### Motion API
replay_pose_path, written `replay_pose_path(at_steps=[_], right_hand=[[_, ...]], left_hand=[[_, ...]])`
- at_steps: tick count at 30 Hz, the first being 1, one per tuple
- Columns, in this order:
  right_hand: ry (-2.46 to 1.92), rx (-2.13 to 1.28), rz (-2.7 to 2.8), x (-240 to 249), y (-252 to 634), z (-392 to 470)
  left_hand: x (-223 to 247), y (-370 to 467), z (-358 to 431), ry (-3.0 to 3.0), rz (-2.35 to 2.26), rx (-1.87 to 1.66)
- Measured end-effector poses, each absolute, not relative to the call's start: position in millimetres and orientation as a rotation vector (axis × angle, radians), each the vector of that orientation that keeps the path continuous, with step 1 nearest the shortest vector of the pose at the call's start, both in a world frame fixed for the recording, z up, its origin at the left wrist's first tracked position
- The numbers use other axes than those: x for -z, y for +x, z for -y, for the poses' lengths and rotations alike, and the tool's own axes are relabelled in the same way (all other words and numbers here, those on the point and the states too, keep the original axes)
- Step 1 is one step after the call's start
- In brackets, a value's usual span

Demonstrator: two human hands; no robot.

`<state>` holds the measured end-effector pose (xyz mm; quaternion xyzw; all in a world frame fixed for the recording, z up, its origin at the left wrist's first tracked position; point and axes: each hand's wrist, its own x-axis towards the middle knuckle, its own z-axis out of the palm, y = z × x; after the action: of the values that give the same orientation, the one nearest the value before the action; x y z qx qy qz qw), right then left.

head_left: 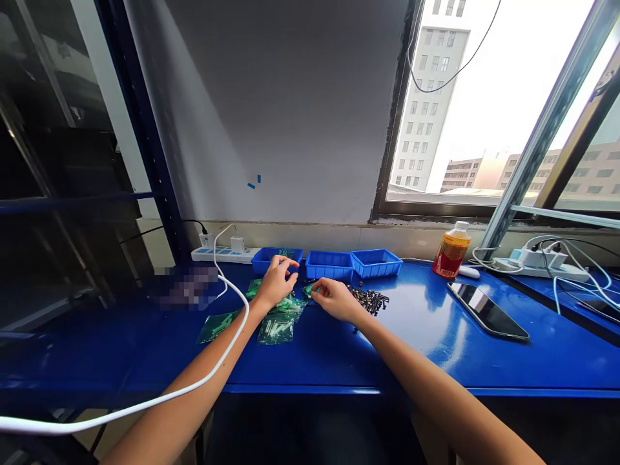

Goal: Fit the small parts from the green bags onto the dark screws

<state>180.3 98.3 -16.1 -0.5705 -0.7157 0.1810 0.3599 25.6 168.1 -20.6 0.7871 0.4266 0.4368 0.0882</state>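
Observation:
My left hand hovers over the small green plastic bags, its fingers curved and apart with nothing seen between them. Beside it, my right hand has thumb and fingertips pinched together at the edge of a small green bag. White slim pieces show through the front bag. Just right of my right hand lies a loose pile of dark screws, partly hidden behind the hand. Behind the hands stand three blue bins: the left bin with a bag in it, the middle bin and the right bin.
A white cable crosses in front of my left forearm. A power strip lies by the wall. On the right are a drink bottle, a phone and another power strip with tangled cables. The blue table ends close to me.

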Motion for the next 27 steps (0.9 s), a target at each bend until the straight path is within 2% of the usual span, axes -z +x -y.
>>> replay_pose_path(at_steps=[27], right_hand=[[-1.506, -0.405, 1.956, 17.6, 181.7, -98.6]], left_hand=[[19.0, 26.5, -166.6, 2.343, -1.281, -1.241]])
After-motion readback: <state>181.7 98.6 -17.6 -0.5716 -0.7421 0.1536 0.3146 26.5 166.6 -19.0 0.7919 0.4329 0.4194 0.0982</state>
